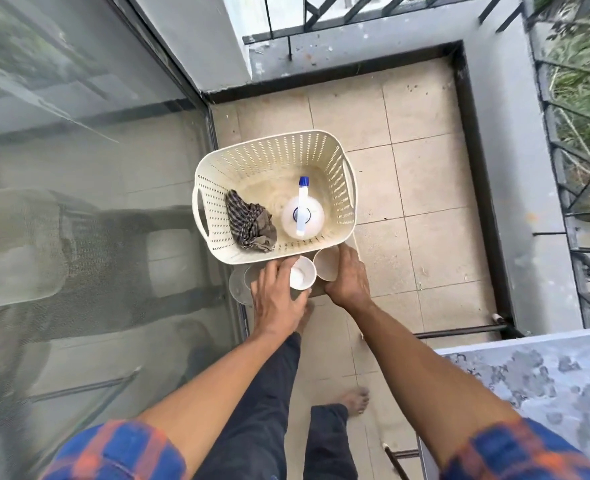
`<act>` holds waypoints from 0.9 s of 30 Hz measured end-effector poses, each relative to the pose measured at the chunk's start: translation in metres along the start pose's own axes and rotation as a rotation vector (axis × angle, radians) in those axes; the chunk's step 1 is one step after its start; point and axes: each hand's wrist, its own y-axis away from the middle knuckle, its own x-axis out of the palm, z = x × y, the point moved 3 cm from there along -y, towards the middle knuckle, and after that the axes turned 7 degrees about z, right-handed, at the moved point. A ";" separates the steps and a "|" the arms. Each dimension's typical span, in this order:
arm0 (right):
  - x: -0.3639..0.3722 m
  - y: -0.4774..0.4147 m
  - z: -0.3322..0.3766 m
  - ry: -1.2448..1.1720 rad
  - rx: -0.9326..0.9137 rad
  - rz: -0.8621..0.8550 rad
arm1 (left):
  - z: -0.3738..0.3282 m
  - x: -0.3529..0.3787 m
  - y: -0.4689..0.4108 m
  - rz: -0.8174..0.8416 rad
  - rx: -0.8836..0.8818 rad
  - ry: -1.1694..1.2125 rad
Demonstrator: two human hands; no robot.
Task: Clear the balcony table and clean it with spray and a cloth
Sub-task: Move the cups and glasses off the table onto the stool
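A cream perforated basket (273, 147) stands on the balcony floor. Inside it lie a dark checked cloth (250, 221) and a white spray bottle (304, 216) with a blue nozzle. Just below the basket's near rim, my left hand (276, 296) is shut on a white cup (302, 273). My right hand (347, 275) grips a beige cup (326, 263) beside it. A clear glass (238, 285) shows to the left of my left hand, partly hidden. The stained grey table (546, 375) fills the lower right corner.
A glass door (96, 202) runs along the left. Beige floor tiles (425, 185) spread to the right of the basket, bounded by a grey parapet with black railing (563, 168). My legs and bare feet (356, 400) stand below the hands.
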 end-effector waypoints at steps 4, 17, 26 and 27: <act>-0.018 0.016 0.000 -0.228 0.076 -0.022 | -0.003 -0.010 0.012 -0.013 0.042 0.010; -0.098 0.097 0.054 -0.569 -0.174 -0.407 | 0.003 -0.096 0.018 -0.197 0.125 0.277; -0.097 0.040 0.107 -0.157 -0.257 -0.042 | 0.013 -0.094 -0.094 0.113 -0.536 0.432; -0.095 0.034 0.110 -0.131 -0.254 -0.012 | 0.015 -0.089 -0.102 0.145 -0.590 0.463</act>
